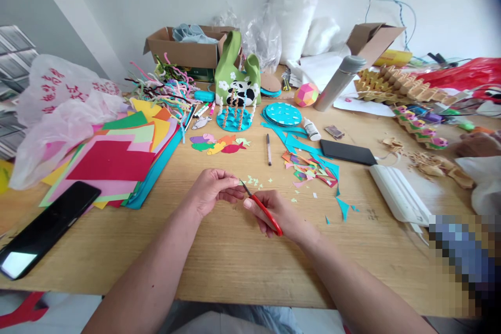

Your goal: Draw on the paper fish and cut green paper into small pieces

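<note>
Red-handled scissors (268, 214) are held in my right hand (276, 211), their blades pointing up and left to the fingertips of my left hand. The fingers of my left hand (217, 188) are pinched together at the blade tips; whatever they hold is too small to make out. Small pale green paper bits (254, 181) lie on the wooden table (219, 266) just beyond both hands. Farther back is a group of coloured paper fish (219, 144), with a pen (269, 149) to their right. Colourful paper scraps (309, 168) are spread to the right.
Stacked coloured paper (111, 159) and a black phone (49, 224) are at left. Blue paper discs (282, 114), a green panda bag (238, 75) and a grey bottle (340, 83) stand behind. A power bank (347, 152) and white device (399, 195) lie right; another person's hand (479, 143) is far right.
</note>
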Demonstrator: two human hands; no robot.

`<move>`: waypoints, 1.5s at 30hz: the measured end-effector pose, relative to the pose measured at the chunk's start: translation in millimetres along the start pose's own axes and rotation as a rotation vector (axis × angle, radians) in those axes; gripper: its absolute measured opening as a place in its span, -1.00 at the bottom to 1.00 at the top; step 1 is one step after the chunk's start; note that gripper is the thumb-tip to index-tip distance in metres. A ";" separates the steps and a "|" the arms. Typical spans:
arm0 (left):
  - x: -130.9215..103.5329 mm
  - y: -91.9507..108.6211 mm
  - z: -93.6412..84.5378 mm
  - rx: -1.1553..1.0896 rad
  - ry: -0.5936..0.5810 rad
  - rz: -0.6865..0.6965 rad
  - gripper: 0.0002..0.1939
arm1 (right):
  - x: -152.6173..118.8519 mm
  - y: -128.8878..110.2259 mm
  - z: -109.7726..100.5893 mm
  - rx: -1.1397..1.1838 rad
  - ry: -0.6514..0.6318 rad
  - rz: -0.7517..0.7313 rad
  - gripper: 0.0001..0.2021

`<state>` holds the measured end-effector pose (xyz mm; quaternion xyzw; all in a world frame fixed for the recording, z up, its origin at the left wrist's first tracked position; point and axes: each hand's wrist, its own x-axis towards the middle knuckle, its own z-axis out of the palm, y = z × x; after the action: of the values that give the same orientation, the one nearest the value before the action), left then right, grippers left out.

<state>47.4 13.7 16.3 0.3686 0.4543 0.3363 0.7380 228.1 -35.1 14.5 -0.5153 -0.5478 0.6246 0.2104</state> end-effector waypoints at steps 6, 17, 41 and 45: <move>-0.1 0.2 -0.5 0.008 -0.013 0.009 -0.70 | -0.4 -0.3 0.0 -0.012 0.019 0.005 -0.50; 0.5 1.5 -6.0 0.111 -0.010 0.019 -0.71 | -1.1 -1.4 -0.5 -0.027 0.030 0.012 -0.51; -2.7 -27.4 40.2 -0.374 0.279 0.215 -0.75 | 4.1 1.5 6.9 0.056 0.084 -0.063 -0.44; -5.8 -30.9 45.7 -0.373 0.296 0.215 -0.77 | 4.7 2.2 7.5 0.028 0.094 -0.078 -0.43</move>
<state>92.3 -17.6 6.9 0.2190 0.4456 0.5409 0.6789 220.4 -35.4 9.5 -0.5195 -0.5480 0.5987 0.2671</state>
